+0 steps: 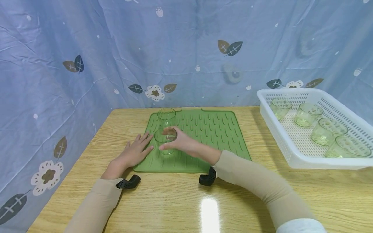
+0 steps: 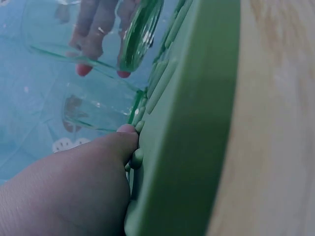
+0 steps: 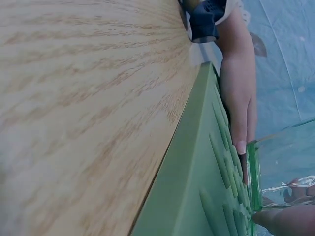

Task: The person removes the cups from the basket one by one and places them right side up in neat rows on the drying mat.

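A ridged green drying mat [image 1: 215,136] lies on the table. My right hand [image 1: 184,142] holds a clear, green-tinted drinking glass [image 1: 165,139] over the mat's left part, thumb on the near side and fingers behind. In the left wrist view the base of this glass [image 2: 140,37] looks slightly tilted; whether it touches the mat I cannot tell. Just behind, a second similar glass [image 1: 166,116] stands upright near the mat's back left corner. My left hand [image 1: 135,152] rests on the mat's left edge with fingers spread, its thumb lying on the mat [image 2: 162,162] beside the glasses.
To the right stands a white perforated plastic basket [image 1: 275,129] holding several similar glasses [image 1: 328,131]. A wooden table [image 1: 163,200] extends in front of the mat and between mat and basket. Blue patterned cloth [image 1: 186,38] hangs behind and along the left side.
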The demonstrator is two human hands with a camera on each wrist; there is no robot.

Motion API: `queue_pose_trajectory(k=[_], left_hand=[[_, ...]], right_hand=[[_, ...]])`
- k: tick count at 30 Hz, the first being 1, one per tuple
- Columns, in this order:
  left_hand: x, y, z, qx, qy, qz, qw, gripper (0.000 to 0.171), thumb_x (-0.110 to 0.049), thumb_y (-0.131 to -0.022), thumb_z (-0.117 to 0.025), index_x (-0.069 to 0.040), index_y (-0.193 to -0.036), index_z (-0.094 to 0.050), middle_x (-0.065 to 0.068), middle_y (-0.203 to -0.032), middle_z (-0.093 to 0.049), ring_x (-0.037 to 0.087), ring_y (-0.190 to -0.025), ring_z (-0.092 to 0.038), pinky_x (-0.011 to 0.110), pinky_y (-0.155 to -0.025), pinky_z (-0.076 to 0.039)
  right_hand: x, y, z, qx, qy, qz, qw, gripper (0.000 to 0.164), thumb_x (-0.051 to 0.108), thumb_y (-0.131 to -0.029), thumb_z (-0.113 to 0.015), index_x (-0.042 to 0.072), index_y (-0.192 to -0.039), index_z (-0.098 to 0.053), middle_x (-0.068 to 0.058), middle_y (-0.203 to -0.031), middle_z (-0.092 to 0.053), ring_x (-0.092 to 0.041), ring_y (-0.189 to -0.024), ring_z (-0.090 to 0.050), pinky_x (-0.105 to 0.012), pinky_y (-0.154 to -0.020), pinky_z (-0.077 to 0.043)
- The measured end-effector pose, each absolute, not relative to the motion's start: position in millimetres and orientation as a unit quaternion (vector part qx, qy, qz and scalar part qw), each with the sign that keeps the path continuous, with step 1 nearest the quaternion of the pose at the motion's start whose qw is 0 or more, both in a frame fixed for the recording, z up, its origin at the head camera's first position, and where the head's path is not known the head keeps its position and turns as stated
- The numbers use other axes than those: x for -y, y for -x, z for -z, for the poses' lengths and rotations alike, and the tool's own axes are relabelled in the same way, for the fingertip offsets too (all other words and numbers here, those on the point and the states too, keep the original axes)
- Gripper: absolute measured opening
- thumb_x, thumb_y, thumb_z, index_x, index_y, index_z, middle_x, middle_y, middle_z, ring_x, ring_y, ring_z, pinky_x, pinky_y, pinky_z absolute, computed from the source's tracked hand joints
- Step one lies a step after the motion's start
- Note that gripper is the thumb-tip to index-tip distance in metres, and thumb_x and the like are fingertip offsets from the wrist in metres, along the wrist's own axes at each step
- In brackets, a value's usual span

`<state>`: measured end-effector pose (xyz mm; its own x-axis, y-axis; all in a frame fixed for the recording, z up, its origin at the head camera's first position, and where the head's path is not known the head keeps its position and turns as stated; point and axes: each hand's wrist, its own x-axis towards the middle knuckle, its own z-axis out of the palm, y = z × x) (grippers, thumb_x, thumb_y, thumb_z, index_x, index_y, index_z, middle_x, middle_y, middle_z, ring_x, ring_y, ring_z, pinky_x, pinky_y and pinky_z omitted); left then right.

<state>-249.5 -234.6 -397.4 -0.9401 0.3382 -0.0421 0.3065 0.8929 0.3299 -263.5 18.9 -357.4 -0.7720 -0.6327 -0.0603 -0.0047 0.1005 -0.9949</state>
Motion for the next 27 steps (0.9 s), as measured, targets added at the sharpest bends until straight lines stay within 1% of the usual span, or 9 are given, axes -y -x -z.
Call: queue_pose_trajectory(k=[5,11,17,22,27], left_hand=[[235.5,249.4,396.7,-0.972,-0.164,-0.159,0.048,0.067,-0.046,-0.112,-0.037,-0.008,-0.165,-0.020,0.020,-0.169,-0.010,0.050,-0.152,-0.002,0.081,-0.109,-0.003],[235.3,249.6,397.9,-0.973,-0.163,-0.157,0.050,0.068,-0.047,-0.112,-0.036,-0.008,-0.165,-0.020,0.019,-0.170,-0.009,0.048,-0.153,-0.001,0.081,-0.109,-0.002],[234.0,248.9,397.0,-0.973,-0.163,-0.159,0.046,0.068,-0.047,-0.112,-0.036,-0.006,-0.164,-0.021,0.019,-0.170,-0.010,0.048,-0.153,-0.001,0.081,-0.109,-0.002],[232.8,248.9,395.7,-0.972,-0.165,-0.157,0.047,0.069,-0.049,-0.111,-0.035,-0.006,-0.164,-0.021,0.019,-0.169,-0.010,0.049,-0.153,-0.002,0.081,-0.109,-0.003],[233.2,248.4,395.9,-0.973,-0.163,-0.158,0.046,0.068,-0.047,-0.111,-0.036,-0.006,-0.164,-0.021,0.020,-0.169,-0.010,0.049,-0.153,-0.003,0.081,-0.109,-0.003]], right_hand=[[-13.1,265.9,358.4,-0.699,0.225,0.633,0.245,0.082,0.008,-0.093,-0.076,0.005,-0.158,-0.027,-0.014,-0.160,-0.039,-0.035,-0.149,-0.031,-0.050,-0.118,-0.032],[-8.3,269.6,365.1,-0.705,0.225,0.625,0.248,0.084,0.007,-0.091,-0.079,0.005,-0.158,-0.028,-0.012,-0.157,-0.043,-0.031,-0.147,-0.036,-0.045,-0.115,-0.038],[-7.1,268.8,366.6,-0.711,0.221,0.621,0.245,0.085,0.008,-0.089,-0.080,0.006,-0.158,-0.030,-0.012,-0.156,-0.044,-0.031,-0.145,-0.038,-0.043,-0.113,-0.041],[-7.2,268.2,364.0,-0.728,0.209,0.605,0.246,0.083,0.010,-0.089,-0.081,0.008,-0.157,-0.034,-0.014,-0.152,-0.047,-0.032,-0.140,-0.044,-0.043,-0.109,-0.045],[-7.4,268.2,360.8,-0.735,0.211,0.592,0.255,0.084,0.009,-0.089,-0.081,0.010,-0.158,-0.034,-0.017,-0.151,-0.048,-0.033,-0.138,-0.046,-0.046,-0.110,-0.044]])
